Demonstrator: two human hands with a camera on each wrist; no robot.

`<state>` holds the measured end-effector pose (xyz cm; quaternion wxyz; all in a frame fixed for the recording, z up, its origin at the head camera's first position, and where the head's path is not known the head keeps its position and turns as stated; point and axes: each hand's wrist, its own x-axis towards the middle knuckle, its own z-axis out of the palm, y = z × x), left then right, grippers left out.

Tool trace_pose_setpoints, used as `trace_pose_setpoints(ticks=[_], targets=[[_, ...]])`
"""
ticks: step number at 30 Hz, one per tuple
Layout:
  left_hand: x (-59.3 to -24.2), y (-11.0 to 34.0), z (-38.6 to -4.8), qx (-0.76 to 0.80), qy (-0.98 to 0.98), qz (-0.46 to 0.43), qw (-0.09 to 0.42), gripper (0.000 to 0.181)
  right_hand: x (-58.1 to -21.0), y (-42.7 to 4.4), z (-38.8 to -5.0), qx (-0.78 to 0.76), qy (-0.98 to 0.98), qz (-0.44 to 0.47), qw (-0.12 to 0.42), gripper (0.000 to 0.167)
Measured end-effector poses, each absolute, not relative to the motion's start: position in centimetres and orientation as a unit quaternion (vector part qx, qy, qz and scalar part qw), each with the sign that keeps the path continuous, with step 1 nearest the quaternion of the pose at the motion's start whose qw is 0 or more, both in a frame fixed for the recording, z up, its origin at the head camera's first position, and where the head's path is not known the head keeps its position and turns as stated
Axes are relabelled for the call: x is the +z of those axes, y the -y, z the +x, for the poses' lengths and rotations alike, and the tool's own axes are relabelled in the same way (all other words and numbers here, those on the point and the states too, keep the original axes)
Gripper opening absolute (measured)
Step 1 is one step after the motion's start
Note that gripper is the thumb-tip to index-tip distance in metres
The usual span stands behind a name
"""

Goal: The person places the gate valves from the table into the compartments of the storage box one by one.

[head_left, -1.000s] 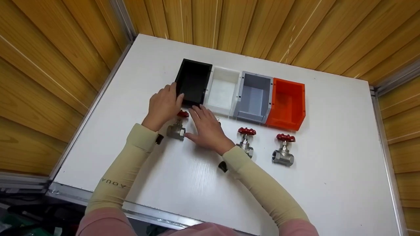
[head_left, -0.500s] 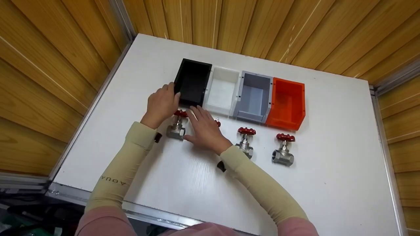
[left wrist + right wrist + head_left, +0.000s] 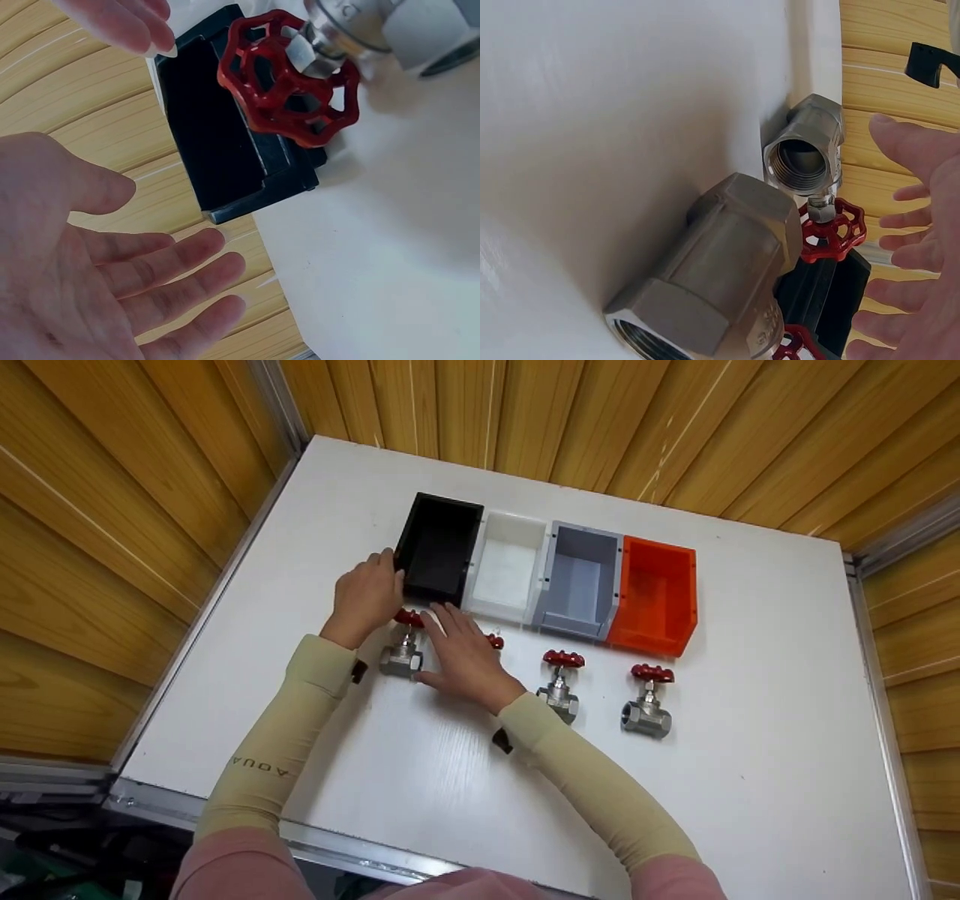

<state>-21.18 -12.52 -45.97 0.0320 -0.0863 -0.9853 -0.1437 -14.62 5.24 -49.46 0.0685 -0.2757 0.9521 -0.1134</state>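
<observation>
Along the left side of the black bin (image 3: pixel 441 544), my left hand (image 3: pixel 366 596) has its fingertips at the wall; the left wrist view shows it with relaxed, spread fingers. My right hand (image 3: pixel 469 664) extends to the bin's front edge, fingers fairly straight. Whether either hand touches the bin is hard to tell. A metal gate valve (image 3: pixel 403 658) with a red handwheel (image 3: pixel 289 79) lies between the hands. Another valve is mostly hidden by the right hand in the head view, its red handwheel (image 3: pixel 495 642) showing; in the right wrist view its metal body (image 3: pixel 712 270) is close.
Right of the black bin stand white (image 3: pixel 506 562), grey (image 3: pixel 577 577) and orange (image 3: pixel 656 592) bins in a touching row. Two more valves lie on the white table (image 3: pixel 765 697), a nearer one (image 3: pixel 559 701) and a right one (image 3: pixel 648 716). Wooden panels (image 3: pixel 480 412) wall the back.
Both hands have drifted slightly left along the black bin. More of the two left valves' red handwheels now shows. The other bins and valves look unchanged.
</observation>
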Motion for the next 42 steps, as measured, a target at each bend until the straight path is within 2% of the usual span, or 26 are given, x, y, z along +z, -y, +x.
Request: trace_pose_setpoints(ticks=[16,29,42], targets=[[-47.1,13.0,-21.9,-0.137,0.987,-0.084,0.017,0.042,-50.1,-4.6,-14.4,-0.098,-0.949,-0.296,0.044,0.100],[-47.6,13.1,-22.6,-0.135,0.987,-0.081,0.009,0.042,-50.4,-4.2,-14.6,-0.107,-0.952,-0.277,0.069,0.102],[-48.2,13.3,-23.5,-0.136,0.988,-0.071,-0.023,0.040,-51.0,-3.5,-14.8,-0.111,-0.950,-0.286,0.054,0.105]])
